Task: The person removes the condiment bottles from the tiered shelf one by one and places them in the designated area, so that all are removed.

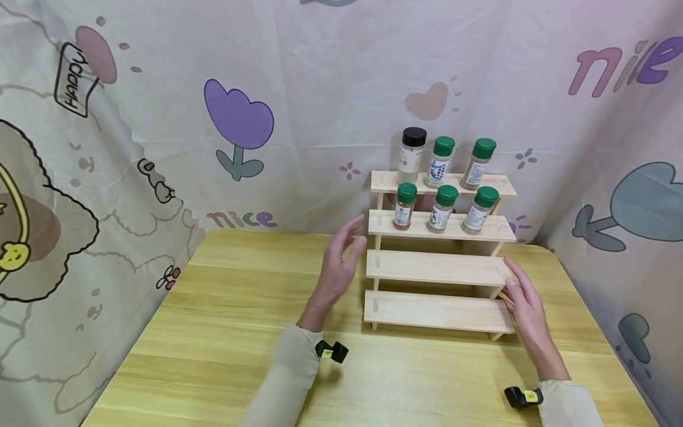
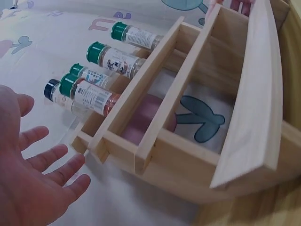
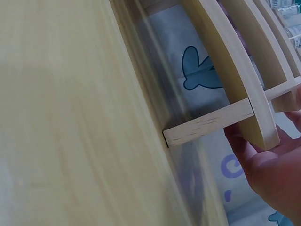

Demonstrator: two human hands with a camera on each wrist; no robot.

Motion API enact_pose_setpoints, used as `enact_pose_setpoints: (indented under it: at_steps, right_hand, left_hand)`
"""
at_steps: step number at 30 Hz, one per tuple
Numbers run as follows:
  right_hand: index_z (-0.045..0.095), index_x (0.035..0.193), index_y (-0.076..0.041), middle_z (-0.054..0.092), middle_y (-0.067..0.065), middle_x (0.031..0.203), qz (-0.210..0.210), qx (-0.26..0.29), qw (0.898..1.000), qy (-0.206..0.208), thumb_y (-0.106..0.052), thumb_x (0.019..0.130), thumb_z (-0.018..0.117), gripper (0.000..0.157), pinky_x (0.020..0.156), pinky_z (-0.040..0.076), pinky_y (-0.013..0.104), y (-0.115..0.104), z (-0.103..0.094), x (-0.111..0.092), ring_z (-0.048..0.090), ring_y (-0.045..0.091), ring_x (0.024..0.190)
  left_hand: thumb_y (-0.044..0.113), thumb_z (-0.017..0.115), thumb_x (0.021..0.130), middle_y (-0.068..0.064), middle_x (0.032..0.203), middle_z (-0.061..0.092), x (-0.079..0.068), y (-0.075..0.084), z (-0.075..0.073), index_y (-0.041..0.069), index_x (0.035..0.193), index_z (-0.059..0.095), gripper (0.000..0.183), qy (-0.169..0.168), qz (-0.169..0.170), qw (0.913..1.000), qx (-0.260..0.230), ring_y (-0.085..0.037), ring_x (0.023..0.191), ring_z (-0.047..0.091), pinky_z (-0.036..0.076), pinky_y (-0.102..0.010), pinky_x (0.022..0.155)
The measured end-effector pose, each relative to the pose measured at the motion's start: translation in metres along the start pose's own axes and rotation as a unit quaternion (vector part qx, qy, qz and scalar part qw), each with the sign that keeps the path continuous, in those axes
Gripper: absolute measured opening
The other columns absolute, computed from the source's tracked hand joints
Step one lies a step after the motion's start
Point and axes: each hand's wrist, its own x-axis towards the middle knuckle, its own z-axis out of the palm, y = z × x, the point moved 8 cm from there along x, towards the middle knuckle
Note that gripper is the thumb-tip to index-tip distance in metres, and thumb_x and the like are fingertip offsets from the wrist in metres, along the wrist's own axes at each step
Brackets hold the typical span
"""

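Note:
A four-tier wooden display rack (image 1: 437, 268) stands on the table. Its two upper tiers bear several spice jars: a black-capped jar (image 1: 411, 155) at the top left, and green-capped ones such as the jar with reddish contents (image 1: 404, 206). Just left of the rack my left hand (image 1: 340, 261) is raised, fingers spread and holding nothing; the left wrist view shows a gap between its fingertips and the wood. At the rack's right end my right hand (image 1: 527, 305) grips the lower shelf ends. In the right wrist view its fingers (image 3: 240, 141) bend behind the wood, partly hidden.
The rack stands on a wood-grain table (image 1: 235, 332), near its back edge. A patterned cloth (image 1: 320, 71) hangs behind the table and along both sides. The two lower tiers bear no jars.

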Motion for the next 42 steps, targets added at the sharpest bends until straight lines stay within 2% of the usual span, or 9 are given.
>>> enact_pose_setpoints:
  at_steps: [6, 12, 19, 25, 33, 37, 42]
  right_hand:
    - [0.027, 0.164, -0.020, 0.029, 0.010, 0.163, 0.007, -0.002, 1.000, 0.002, -0.035, 0.111, 0.042, 0.056, 0.092, 0.047, 0.010, 0.001, 0.000, -0.002, 0.053, -0.006, 0.120]
    - [0.027, 0.164, -0.022, 0.027, 0.010, 0.165, 0.009, -0.020, 1.000, 0.007, -0.037, 0.111, 0.041, 0.057, 0.092, 0.046, 0.009, 0.001, 0.000, -0.001, 0.052, -0.005, 0.122]
    - [0.027, 0.164, -0.021, 0.029, 0.008, 0.164, 0.007, -0.012, 1.000, 0.006, -0.037, 0.111, 0.041, 0.056, 0.092, 0.046, 0.010, 0.003, 0.001, 0.000, 0.052, -0.005, 0.122]
    - [0.027, 0.164, -0.021, 0.028, 0.009, 0.165, 0.003, -0.014, 1.000, 0.009, -0.037, 0.111, 0.041, 0.056, 0.091, 0.047, 0.009, 0.003, 0.001, -0.002, 0.052, -0.005, 0.121]
    - [0.028, 0.163, -0.021, 0.031, 0.006, 0.162, 0.007, 0.009, 1.000, 0.010, -0.034, 0.111, 0.042, 0.055, 0.091, 0.048, 0.010, 0.003, 0.000, -0.002, 0.054, -0.006, 0.118]
    - [0.027, 0.164, -0.021, 0.033, 0.005, 0.160, 0.009, 0.031, 0.999, -0.005, -0.031, 0.112, 0.042, 0.055, 0.091, 0.049, 0.012, 0.003, 0.000, -0.002, 0.054, -0.006, 0.118]
    - [0.025, 0.164, -0.019, 0.035, 0.002, 0.157, 0.005, 0.054, 0.998, -0.028, -0.027, 0.112, 0.042, 0.055, 0.092, 0.050, 0.013, 0.002, 0.001, -0.002, 0.056, -0.005, 0.118]
  left_hand:
    - [0.018, 0.055, 0.107, -0.017, 0.152, 0.050, 0.009, 0.003, 0.012, 0.001, 0.148, 0.049, 0.045, -0.003, 0.013, 0.9995, -0.029, -0.037, 0.133, 0.053, 0.041, -0.055, 0.112]
    - [0.016, 0.059, 0.105, -0.016, 0.148, 0.053, 0.017, 0.004, 0.018, 0.002, 0.145, 0.053, 0.042, 0.014, 0.018, 0.9988, -0.044, -0.038, 0.132, 0.054, 0.041, -0.052, 0.114]
    - [0.010, 0.063, 0.102, -0.019, 0.143, 0.056, 0.028, 0.003, 0.021, 0.000, 0.141, 0.054, 0.041, 0.040, 0.001, 0.9979, -0.051, -0.038, 0.130, 0.055, 0.041, -0.050, 0.114]
    - [0.007, 0.066, 0.100, -0.022, 0.141, 0.057, 0.039, 0.006, 0.027, -0.002, 0.139, 0.055, 0.042, 0.039, 0.005, 0.9968, -0.069, -0.039, 0.129, 0.055, 0.041, -0.051, 0.113]
    - [0.007, 0.068, 0.099, -0.015, 0.137, 0.061, 0.056, 0.012, 0.039, 0.003, 0.139, 0.057, 0.042, 0.025, 0.004, 0.9977, -0.063, -0.032, 0.126, 0.059, 0.045, -0.049, 0.110]
    - [0.012, 0.068, 0.100, -0.008, 0.132, 0.064, 0.062, 0.013, 0.045, 0.007, 0.140, 0.057, 0.042, 0.020, -0.004, 0.9985, -0.050, -0.026, 0.123, 0.061, 0.047, -0.045, 0.109]
    - [0.014, 0.070, 0.099, -0.006, 0.126, 0.065, 0.066, 0.013, 0.050, 0.010, 0.138, 0.058, 0.041, 0.022, -0.008, 0.9987, -0.045, -0.021, 0.117, 0.063, 0.051, -0.042, 0.105]
